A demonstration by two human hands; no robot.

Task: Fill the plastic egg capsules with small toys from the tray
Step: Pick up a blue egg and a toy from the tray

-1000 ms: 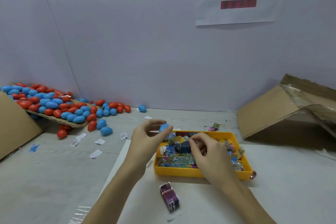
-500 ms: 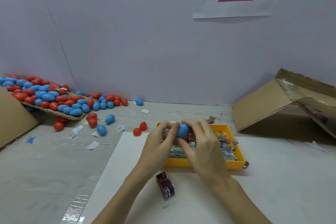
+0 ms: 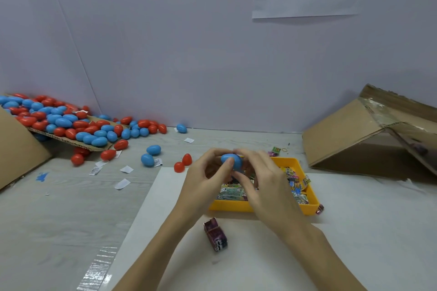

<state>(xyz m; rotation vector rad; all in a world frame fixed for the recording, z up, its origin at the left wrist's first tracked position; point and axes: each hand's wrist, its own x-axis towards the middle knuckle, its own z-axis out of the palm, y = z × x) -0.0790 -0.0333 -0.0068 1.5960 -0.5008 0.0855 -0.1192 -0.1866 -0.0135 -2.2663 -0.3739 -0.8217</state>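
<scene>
A blue egg capsule (image 3: 233, 161) is held between both hands above the yellow tray (image 3: 307, 208). My left hand (image 3: 204, 178) grips its left side with thumb and fingers. My right hand (image 3: 262, 181) curls over its right side and top. The tray holds several small wrapped toys (image 3: 230, 192), partly hidden by my hands. Whether the capsule is fully closed is hidden by my fingers.
A pile of red and blue eggs (image 3: 68, 123) lies on cardboard at the far left, with loose eggs (image 3: 151, 155) and two red halves (image 3: 183, 163) nearer. A purple packet bundle (image 3: 215, 235) lies on the white sheet. A tipped cardboard box (image 3: 369, 134) stands at the right.
My right hand left the toys in the tray and joined my left hand on the blue capsule. The view shifted so the table sits a little lower and closer.
</scene>
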